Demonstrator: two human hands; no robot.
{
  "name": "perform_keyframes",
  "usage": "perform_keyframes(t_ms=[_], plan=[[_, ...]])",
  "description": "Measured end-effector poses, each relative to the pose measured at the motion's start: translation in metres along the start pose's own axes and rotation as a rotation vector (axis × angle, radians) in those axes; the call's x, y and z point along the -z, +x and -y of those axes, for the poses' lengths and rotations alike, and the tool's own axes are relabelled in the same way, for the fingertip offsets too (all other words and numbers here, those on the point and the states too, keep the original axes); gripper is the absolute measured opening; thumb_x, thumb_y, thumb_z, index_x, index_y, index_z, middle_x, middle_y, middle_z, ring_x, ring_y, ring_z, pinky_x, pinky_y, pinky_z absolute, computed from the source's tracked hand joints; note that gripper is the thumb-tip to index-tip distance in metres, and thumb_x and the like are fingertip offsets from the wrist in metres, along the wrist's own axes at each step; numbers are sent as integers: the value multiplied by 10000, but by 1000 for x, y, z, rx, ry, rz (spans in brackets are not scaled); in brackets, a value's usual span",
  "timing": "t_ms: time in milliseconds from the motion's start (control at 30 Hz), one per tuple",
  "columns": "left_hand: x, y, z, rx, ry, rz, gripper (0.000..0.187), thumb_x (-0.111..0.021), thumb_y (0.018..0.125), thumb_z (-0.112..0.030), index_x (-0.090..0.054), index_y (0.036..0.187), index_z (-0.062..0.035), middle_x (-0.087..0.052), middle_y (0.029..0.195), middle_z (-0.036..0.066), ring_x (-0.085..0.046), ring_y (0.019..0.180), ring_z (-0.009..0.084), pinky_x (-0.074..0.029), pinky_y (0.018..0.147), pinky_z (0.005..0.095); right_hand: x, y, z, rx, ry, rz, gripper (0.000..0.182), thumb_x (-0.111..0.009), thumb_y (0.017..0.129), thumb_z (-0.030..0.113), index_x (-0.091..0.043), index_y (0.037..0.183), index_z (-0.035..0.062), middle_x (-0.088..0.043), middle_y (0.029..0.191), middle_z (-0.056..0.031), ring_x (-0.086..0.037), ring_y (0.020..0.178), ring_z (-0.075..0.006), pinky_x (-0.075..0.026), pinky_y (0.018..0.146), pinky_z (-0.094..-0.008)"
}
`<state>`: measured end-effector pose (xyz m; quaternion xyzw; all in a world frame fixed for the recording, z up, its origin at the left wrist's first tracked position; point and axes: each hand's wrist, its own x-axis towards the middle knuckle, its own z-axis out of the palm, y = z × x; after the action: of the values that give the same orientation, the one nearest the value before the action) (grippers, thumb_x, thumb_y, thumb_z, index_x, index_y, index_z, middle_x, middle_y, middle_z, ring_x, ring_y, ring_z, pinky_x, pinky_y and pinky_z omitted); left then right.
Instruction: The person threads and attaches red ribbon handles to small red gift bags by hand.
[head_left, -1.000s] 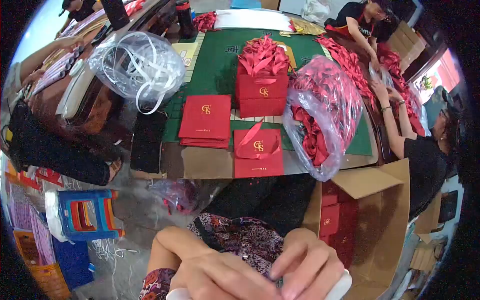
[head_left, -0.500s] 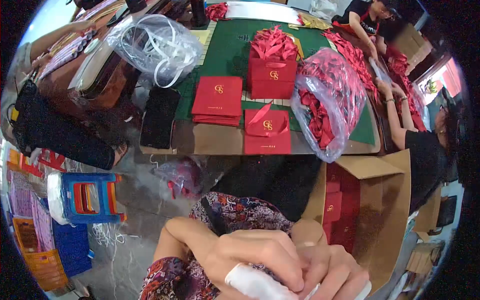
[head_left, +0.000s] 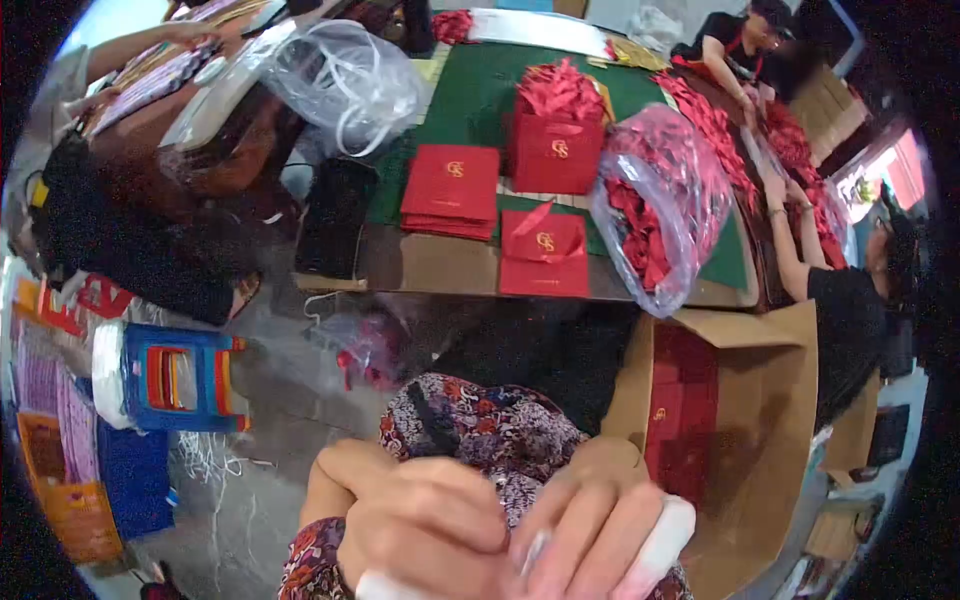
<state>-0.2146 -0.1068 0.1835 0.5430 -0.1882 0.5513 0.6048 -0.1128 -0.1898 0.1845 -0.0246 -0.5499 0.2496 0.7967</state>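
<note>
Low in the view, close to the chest, my left hand [head_left: 425, 530] and my right hand [head_left: 600, 530] meet with curled fingers. White coverings wrap some fingers of both. Whatever lies between the fingertips is blurred and hidden. Beyond them, at the table's near edge, lies a red bag [head_left: 545, 255] with a ribbon across it. A stack of red bags [head_left: 451, 190] is to its left. Behind stands an upright red bag [head_left: 556, 155] filled with red ribbons. A clear plastic bag of red ribbons [head_left: 665, 200] sits to the right.
An open carton [head_left: 755, 440] holding red bags stands at the right. A black case [head_left: 338, 220] lies on the table's left end. Blue stools [head_left: 180, 375] are on the floor at left. People work at the upper right and left.
Both hands have shifted left, and a gap has opened between their knuckles. The camera view has turned slightly, so the table items appear a little shifted.
</note>
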Motion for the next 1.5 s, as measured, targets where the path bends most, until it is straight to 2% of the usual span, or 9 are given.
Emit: perform_keyframes(t_ms=[33, 100, 167, 300, 767, 833, 967, 1100, 1500], plan=[[0, -4, 10, -18, 21, 1, 268, -672, 911, -277, -576, 746, -89, -566, 767, 84, -564, 634, 230, -462, 514, 333, 20, -1, 0, -11, -110, 147, 178, -716, 904, 156, -589, 1012, 95, -605, 1022, -126, -672, 955, -338, -570, 813, -508], [8, -5, 29, -20, 140, -173, 151, -778, 722, -3, -690, 839, -40, -683, 913, 146, -645, 700, 245, -524, 630, 332, 20, -25, -25, 112, -486, -167, 219, -719, 872, 29, -572, 1021, 91, -594, 1052, -131, -630, 1074, -332, -539, 893, -523], [51, -4, 29, 276, 422, 73, 250, -760, 673, 66, -678, 869, -66, -655, 946, 118, -637, 767, 238, -513, 720, 323, 38, -29, -17, -247, -876, -149, 288, -677, 846, -94, -564, 1049, 75, -597, 1108, -139, -622, 1070, -319, -509, 943, -475], [111, -10, 86, 365, 759, 19, 204, -689, 742, 75, -618, 891, -45, -627, 891, 98, -630, 801, 233, -507, 707, 319, 71, -68, -45, -680, -846, -473, 249, -597, 904, -108, -589, 1098, 48, -568, 1255, -108, -590, 1077, -130, -486, 917, -264], [288, 39, 304, 319, 1484, 410, 194, -565, 940, -56, -671, 1091, 3, -688, 962, 226, -659, 893, 416, -521, 786, 461, 157, -156, 7, -896, -1153, -911, 110, -619, 938, 8, -664, 1038, 20, -676, 995, -44, -632, 891, -99, -503, 789, -244], [277, 49, 303, 381, 1705, 627, 186, -559, 951, -81, -679, 1065, 4, -688, 939, 223, -637, 879, 424, -504, 784, 481, 178, -149, 9, -840, -1269, -908, 114, -622, 940, 18, -665, 1046, 19, -682, 976, -34, -624, 868, -91, -497, 779, -242], [258, 49, 303, 432, 1698, 563, 183, -552, 963, -108, -619, 1076, 19, -640, 908, 235, -594, 902, 426, -465, 782, 503, 220, -120, 10, -726, -1577, -777, 116, -641, 952, 54, -659, 1055, 4, -670, 914, -12, -594, 799, -73, -489, 735, -242], [242, 41, 284, 139, 1670, 525, 148, -608, 922, -63, -623, 1040, 24, -628, 1014, 258, -594, 947, 417, -475, 806, 482, 255, -101, 6, -827, -1723, -743, 136, -660, 941, 102, -654, 1032, 1, -670, 870, -80, -611, 731, -132, -488, 685, -278], [95, 5, 309, 455, 1062, 671, 273, -756, 822, -109, -659, 1068, -43, -628, 969, 169, -607, 927, 385, -504, 800, 446, 286, -97, -6, -891, -1935, -621, 218, -759, 866, 218, -653, 926, 37, -644, 843, -147, -653, 706, -333, -504, 620, -434]])
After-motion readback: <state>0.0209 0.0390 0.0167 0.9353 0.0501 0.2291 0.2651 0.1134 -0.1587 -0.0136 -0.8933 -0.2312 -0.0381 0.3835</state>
